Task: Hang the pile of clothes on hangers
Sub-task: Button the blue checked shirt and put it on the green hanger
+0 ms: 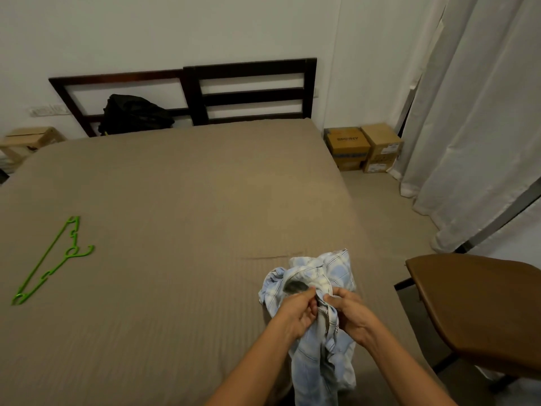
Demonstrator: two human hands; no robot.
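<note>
Hanger (44, 259): thin green plastic, flat on the bed (175, 200), well left of the fingers (310, 294). Fetching it means one hand lets go, so the garment could slump. Left hand (295, 312) and right hand (348, 315) both pinch the shirt (336, 271) between them at a bunched fold. Fabric is soft, pale blue check, crumpled, with its tail drooping toward the person. Risk: collar is hard to find, and slick hanger arms may shed it. Chair (483, 303), smooth brown, sits right of the fingers.

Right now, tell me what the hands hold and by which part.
The left hand and right hand both pinch the blue checked shirt at a bunched seam between them.
</note>
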